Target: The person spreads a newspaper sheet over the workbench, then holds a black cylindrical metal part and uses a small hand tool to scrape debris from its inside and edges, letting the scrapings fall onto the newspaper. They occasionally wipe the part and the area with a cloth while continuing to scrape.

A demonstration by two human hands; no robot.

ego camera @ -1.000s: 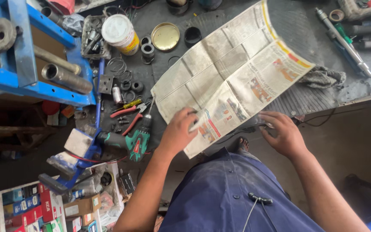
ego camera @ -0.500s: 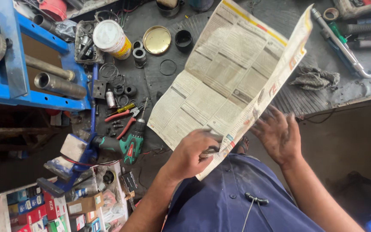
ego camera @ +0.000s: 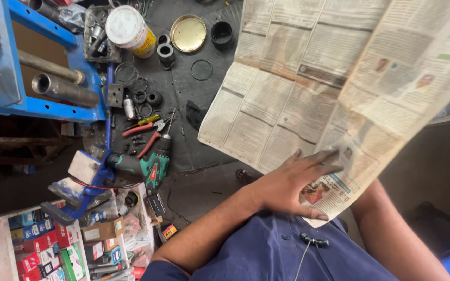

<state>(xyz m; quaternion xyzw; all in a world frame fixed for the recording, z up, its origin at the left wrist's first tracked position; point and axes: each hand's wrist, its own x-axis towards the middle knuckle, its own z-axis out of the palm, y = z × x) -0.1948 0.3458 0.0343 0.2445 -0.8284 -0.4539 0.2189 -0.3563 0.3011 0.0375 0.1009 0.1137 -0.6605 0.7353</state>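
A large, stained newspaper [ego camera: 329, 88] is lifted off the dark bench and fills the upper right of the head view. My left hand [ego camera: 287, 187] lies on its lower corner with the fingers spread, holding the sheet close to my blue shirt. My right hand is hidden behind the paper. Only its forearm [ego camera: 391, 234] shows, running up under the sheet's lower right edge.
On the black bench surface [ego camera: 183, 104] lie a green cordless drill [ego camera: 152, 164], red-handled pliers [ego camera: 141, 130], a white jar [ego camera: 128, 28], a brass lid [ego camera: 188, 33] and several black rings. A blue steel frame [ego camera: 6, 52] with metal tubes stands at left. Small coloured boxes [ego camera: 27, 250] fill the lower left.
The newspaper has come up off the bench and closer to me, and now covers much more of the view. My left hand slid to its lower corner. My right hand went out of sight behind it.
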